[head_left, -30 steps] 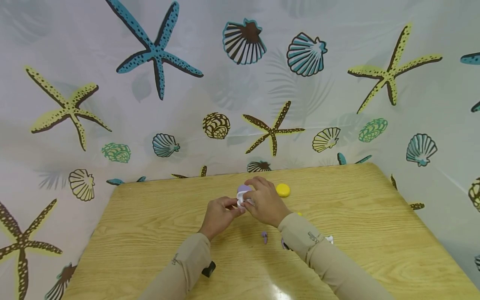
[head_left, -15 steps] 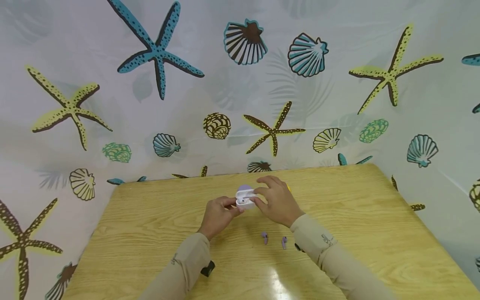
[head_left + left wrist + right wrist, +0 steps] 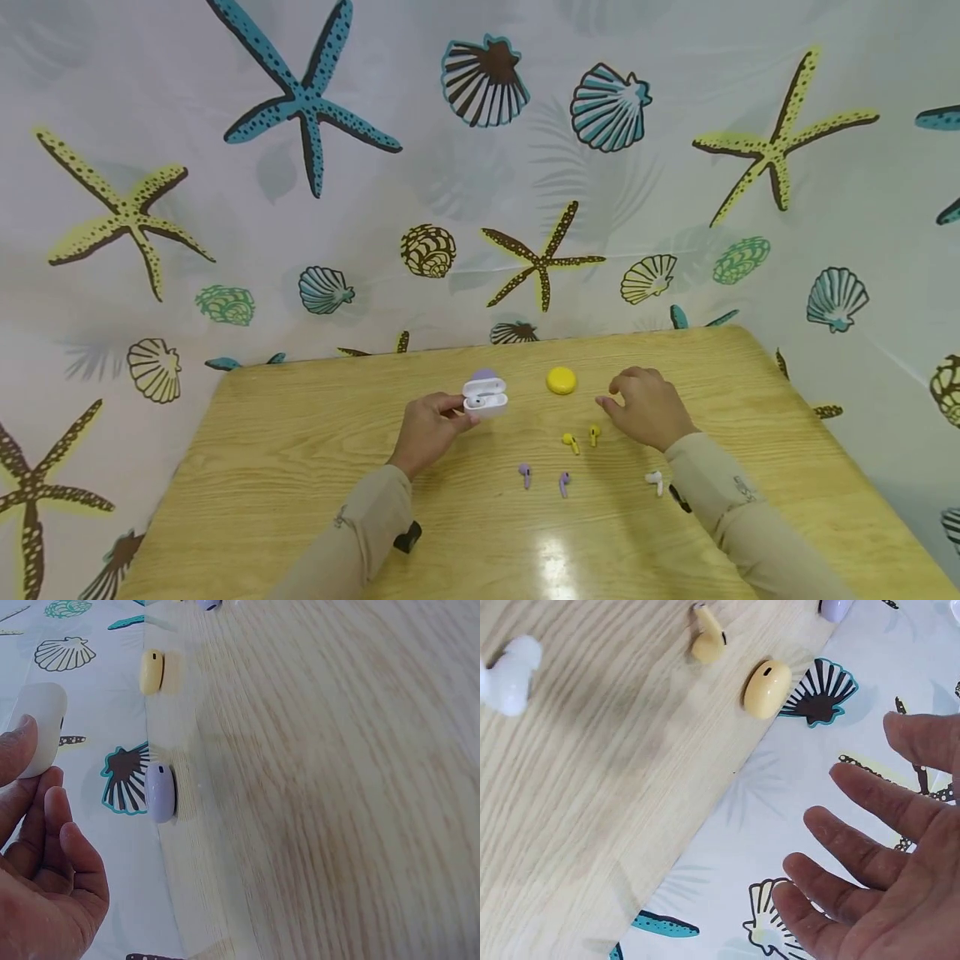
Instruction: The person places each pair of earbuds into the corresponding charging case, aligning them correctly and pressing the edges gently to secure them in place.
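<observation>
My left hand [image 3: 426, 432] grips a white earbud case [image 3: 486, 406] between thumb and fingers, lid raised. A white earbud [image 3: 476, 402] sits in its left slot. The left wrist view shows only the case's smooth outside, the thumb [image 3: 19, 746] on it. My right hand [image 3: 648, 408] is over the right part of the table with nothing in it; in the right wrist view its fingers [image 3: 855, 847] are spread and relaxed. Nearest to it are two yellow earbuds [image 3: 594, 434], while a second white earbud [image 3: 655, 480] lies closer to me, beside the right forearm.
Two purple earbuds [image 3: 564, 483] lie at the middle of the wooden table [image 3: 300, 467]. A closed yellow case [image 3: 561, 380] stands near the back, and a purple case [image 3: 483, 374] is partly hidden behind the white one. A patterned curtain [image 3: 450, 183] hangs behind the table.
My right hand has come away from the white case and moved right, fingers loosened. The yellow earbuds and the loose white one have come into sight. The left hand keeps its hold.
</observation>
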Demonstrator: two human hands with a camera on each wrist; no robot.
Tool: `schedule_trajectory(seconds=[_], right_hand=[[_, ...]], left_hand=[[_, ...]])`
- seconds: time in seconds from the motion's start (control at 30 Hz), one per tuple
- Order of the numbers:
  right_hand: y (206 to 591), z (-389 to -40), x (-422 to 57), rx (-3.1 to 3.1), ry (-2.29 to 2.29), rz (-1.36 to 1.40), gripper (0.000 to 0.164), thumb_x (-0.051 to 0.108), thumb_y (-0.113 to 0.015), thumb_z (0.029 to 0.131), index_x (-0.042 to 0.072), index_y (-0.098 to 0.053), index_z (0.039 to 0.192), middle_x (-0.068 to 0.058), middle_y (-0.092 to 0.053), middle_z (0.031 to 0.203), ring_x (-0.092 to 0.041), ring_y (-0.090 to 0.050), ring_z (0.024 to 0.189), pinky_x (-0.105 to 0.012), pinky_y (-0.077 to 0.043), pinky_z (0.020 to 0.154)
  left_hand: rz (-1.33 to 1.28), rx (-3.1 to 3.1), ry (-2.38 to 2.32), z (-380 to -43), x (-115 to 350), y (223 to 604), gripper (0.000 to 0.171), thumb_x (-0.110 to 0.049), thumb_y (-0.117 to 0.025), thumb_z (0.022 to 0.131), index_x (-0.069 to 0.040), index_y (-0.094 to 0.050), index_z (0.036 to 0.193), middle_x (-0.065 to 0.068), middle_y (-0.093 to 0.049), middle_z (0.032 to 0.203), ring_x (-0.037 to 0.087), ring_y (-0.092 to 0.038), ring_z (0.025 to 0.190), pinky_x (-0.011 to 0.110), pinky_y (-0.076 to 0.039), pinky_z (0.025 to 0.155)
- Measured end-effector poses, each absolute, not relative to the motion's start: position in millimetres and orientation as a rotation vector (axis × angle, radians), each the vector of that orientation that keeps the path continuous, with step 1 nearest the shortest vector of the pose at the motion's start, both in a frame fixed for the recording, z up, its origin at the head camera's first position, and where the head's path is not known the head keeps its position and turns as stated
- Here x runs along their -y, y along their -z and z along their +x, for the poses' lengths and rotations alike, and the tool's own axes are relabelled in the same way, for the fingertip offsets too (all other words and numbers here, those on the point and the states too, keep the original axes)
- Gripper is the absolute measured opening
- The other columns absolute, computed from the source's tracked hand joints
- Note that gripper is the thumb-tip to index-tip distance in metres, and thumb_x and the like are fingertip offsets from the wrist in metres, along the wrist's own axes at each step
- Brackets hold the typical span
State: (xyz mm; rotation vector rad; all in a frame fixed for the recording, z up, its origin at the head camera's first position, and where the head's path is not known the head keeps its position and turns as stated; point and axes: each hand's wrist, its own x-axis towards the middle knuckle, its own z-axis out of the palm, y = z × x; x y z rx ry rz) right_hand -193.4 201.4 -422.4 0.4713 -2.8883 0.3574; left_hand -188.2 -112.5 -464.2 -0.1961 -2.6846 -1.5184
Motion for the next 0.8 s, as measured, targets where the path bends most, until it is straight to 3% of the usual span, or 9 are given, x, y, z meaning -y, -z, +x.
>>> schedule_trajectory(seconds=[0.23,0.57,0.8], right_hand=[[438,-179,-228,3.142,-0.313,0.427,0.030,0.032,-0.065,0.089,0.003,-0.070,0.091,-0.018,-0.069,0.098,-0.035,-0.064,0.083,-0.047,-0.054,0.065],[457,-154,-258,3.388,-0.309,0.382,0.018,0.031,-0.070,0.083,0.014,-0.069,0.087,-0.012,-0.064,0.101,-0.033,-0.057,0.088,-0.056,-0.048,0.071],[468,-148,-260,3.350,-0.377,0.369,0.016,0.028,-0.075,0.080,0.014,-0.070,0.084,-0.014,-0.064,0.103,-0.033,-0.057,0.090,-0.059,-0.048,0.073]], left_hand=[[-0.194,2.693,1.507,-189,116,467,0.029,-0.020,-0.077,0.080,-0.008,-0.074,0.106,0.005,-0.072,0.093,0.015,-0.062,0.083,0.023,-0.050,0.065],[-0.182,2.699,1.515,-190,113,469,0.030,-0.018,-0.077,0.079,-0.006,-0.074,0.106,0.006,-0.072,0.094,0.015,-0.063,0.083,0.023,-0.051,0.064],[-0.208,2.688,1.505,-190,109,470,0.029,-0.017,-0.077,0.079,-0.005,-0.074,0.106,0.006,-0.072,0.091,0.016,-0.063,0.082,0.022,-0.051,0.065]])
